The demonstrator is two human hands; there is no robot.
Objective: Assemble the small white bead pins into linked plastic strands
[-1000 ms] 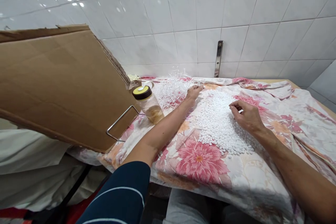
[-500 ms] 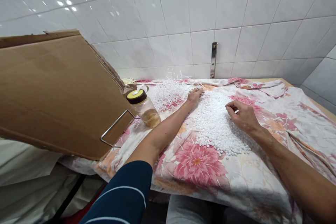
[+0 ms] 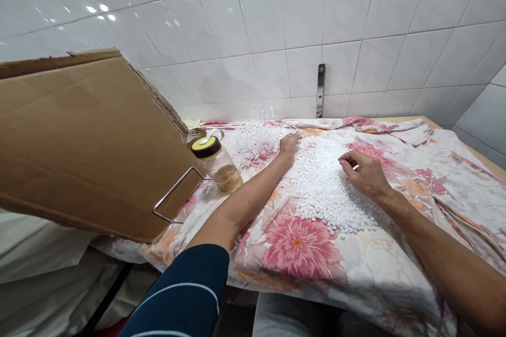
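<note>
White beads (image 3: 324,184) lie spread in a heap on the floral cloth (image 3: 367,258). Behind and left of them is a loose tangle of thin white stems (image 3: 255,142). My left hand (image 3: 290,145) is closed at the right edge of that tangle, its fingers bent around something I cannot make out. Over the right part of the beads, my right hand (image 3: 366,174) has thumb and forefinger pinched together; whatever is between the tips is too small to name.
A jar (image 3: 227,176) with a yellow and brown lid and amber contents stands left of my left forearm. Beside it are a bent metal wire frame (image 3: 172,192) and a large cardboard sheet (image 3: 87,142). A metal bracket (image 3: 321,90) is against the tiled wall.
My left hand has moved slightly left, toward the tangle, and its fingers look more curled. My right hand has hardly moved.
</note>
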